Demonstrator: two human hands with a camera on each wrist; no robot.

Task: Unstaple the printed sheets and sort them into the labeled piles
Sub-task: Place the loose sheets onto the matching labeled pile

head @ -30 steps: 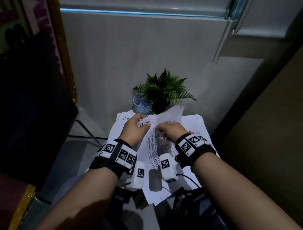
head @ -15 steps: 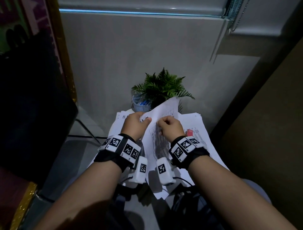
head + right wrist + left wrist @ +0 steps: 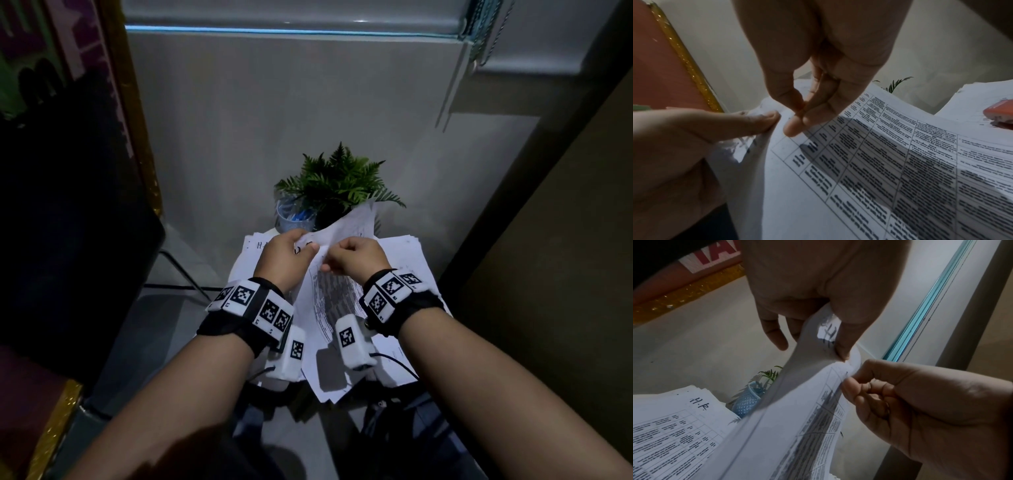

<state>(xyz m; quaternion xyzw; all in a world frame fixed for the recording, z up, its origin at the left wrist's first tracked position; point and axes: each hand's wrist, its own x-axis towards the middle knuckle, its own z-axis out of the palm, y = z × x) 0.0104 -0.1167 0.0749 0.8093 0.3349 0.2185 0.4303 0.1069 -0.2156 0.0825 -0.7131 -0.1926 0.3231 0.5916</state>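
I hold a stapled set of printed sheets [image 3: 337, 301] up over the small table. My left hand [image 3: 306, 246] pinches the top sheet [image 3: 812, 353], marked with a handwritten "H", and bends it back to the left. My right hand [image 3: 329, 265] pinches thumb against forefinger at the stapled top corner [image 3: 789, 120] of the table-printed page [image 3: 890, 162] beneath. The staple itself is too small to make out. Under the hands lie the paper piles: one labelled "H.R." [image 3: 698, 404] on the left, another pile [image 3: 412, 255] on the right.
An orange stapler or staple remover [image 3: 999, 112] rests on the right pile. A fern in a dark pot [image 3: 339, 185] and a blue mesh cup [image 3: 294, 219] stand at the table's back edge against the wall. A dark chair [image 3: 68, 240] is at the left.
Both hands have risen and drawn closer together at the sheets' top corner. The top sheet now peels further back to the left.
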